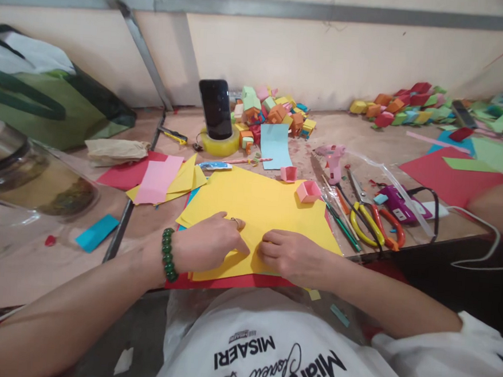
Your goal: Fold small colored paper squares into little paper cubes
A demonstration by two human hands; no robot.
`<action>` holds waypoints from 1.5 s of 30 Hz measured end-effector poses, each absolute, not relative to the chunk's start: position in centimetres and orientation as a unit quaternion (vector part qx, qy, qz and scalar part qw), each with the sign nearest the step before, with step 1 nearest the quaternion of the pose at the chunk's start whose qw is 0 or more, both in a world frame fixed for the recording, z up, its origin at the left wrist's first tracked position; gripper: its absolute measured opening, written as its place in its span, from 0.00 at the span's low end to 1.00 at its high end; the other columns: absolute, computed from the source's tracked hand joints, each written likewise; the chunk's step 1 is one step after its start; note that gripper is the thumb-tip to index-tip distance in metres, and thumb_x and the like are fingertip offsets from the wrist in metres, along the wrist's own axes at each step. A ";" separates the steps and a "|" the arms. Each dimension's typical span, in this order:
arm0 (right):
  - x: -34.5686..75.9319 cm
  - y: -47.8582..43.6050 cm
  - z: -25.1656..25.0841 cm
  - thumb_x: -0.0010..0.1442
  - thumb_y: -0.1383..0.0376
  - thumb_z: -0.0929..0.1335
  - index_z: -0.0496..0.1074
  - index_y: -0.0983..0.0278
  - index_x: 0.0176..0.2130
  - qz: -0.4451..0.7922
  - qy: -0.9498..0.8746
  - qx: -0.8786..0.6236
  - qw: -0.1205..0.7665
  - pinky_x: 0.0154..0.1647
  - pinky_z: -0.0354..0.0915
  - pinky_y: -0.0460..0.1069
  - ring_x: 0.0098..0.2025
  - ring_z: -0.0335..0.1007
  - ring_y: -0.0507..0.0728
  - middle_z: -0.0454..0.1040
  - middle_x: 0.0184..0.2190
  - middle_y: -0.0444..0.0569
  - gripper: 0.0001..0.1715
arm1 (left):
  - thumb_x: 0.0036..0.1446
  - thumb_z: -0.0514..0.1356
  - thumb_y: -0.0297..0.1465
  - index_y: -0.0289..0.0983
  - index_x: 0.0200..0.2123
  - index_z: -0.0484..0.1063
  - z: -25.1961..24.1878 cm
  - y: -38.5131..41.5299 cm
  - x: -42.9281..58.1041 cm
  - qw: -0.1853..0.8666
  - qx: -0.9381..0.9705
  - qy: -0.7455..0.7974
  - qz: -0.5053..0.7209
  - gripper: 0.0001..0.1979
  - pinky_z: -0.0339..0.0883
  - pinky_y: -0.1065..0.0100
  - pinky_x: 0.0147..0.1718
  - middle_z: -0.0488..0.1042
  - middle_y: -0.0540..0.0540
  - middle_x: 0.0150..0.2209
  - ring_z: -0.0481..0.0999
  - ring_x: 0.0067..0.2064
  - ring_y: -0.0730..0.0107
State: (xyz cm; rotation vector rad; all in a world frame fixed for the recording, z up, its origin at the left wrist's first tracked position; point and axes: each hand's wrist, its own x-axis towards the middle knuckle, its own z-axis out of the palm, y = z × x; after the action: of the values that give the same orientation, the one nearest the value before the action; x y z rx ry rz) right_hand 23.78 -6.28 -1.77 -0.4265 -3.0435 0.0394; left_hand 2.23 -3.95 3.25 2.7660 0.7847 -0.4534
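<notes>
A stack of yellow paper sheets (251, 194) lies on the table in front of me, with red and blue sheets showing beneath. My left hand (208, 244) rests palm down on the yellow paper, its fingers apart and one pointing at the sheet. Just to its right, my right hand (287, 254) is closed, fingertips pressed together against the paper; anything between them is hidden. Beyond it, a small pink paper box (308, 192) sits at the stack's far right, near a smaller pink paper piece (288, 174).
Scissors (364, 211), pliers (389, 224) and a pink glue gun (334, 163) lie at right. A phone (216, 108) stands in a tape roll (220, 145) before piled paper boxes (278, 113). A glass jug (37, 179) stands left. Another person's arm (498, 206) shows right.
</notes>
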 end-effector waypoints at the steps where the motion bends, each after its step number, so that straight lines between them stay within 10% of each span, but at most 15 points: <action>1: 24.2 -6.4 -1.9 0.64 0.71 0.64 0.72 0.65 0.32 0.013 -0.989 -0.142 0.037 0.37 0.61 0.52 0.35 0.63 0.55 0.73 0.32 0.50 0.10 | 0.47 0.51 0.15 0.50 0.44 0.78 3.2 -4.0 2.2 0.117 0.944 0.270 -0.151 0.30 0.63 0.61 0.45 0.76 0.41 0.43 0.76 0.43 0.63; 16: 27.8 -8.9 -2.2 0.66 0.73 0.60 0.72 0.68 0.32 -0.013 -0.965 -0.241 0.103 0.33 0.64 0.50 0.33 0.64 0.56 0.72 0.28 0.51 0.15 | 0.57 0.52 0.20 0.36 0.37 0.73 1.5 -7.5 2.8 0.031 0.960 0.274 -0.037 0.12 0.61 0.55 0.49 0.75 0.42 0.34 0.71 0.39 0.60; 26: 29.9 -9.4 -4.0 0.68 0.70 0.54 0.73 0.65 0.36 0.048 -0.944 -0.289 0.154 0.34 0.66 0.49 0.36 0.67 0.55 0.73 0.32 0.54 0.21 | 0.52 0.50 0.14 0.36 0.52 0.71 -0.4 -10.1 -1.6 0.022 0.931 0.363 0.012 0.26 0.54 0.52 0.60 0.75 0.42 0.52 0.71 0.54 0.61; 36: 26.5 -10.0 1.0 0.66 0.73 0.55 0.71 0.63 0.29 -0.047 -0.934 -0.283 0.215 0.29 0.61 0.48 0.29 0.61 0.54 0.71 0.26 0.49 0.23 | 0.52 0.50 0.15 0.33 0.47 0.74 -0.7 -10.4 -0.6 -0.040 0.933 0.357 0.020 0.23 0.61 0.51 0.56 0.76 0.38 0.46 0.73 0.48 0.57; 45: 23.7 -8.6 -4.2 0.66 0.70 0.59 0.70 0.66 0.37 0.056 -0.960 -0.256 0.095 0.35 0.63 0.50 0.34 0.60 0.56 0.70 0.31 0.50 0.12 | 0.52 0.48 0.15 0.32 0.49 0.73 -1.3 -11.3 -0.9 -0.038 0.925 0.369 0.076 0.24 0.59 0.53 0.58 0.76 0.39 0.49 0.72 0.51 0.59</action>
State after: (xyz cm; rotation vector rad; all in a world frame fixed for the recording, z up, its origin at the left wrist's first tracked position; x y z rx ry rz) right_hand 23.66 -8.60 -4.19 -0.7602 -2.8467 0.1646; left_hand -0.93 -11.29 -1.29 2.9804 1.1891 0.2437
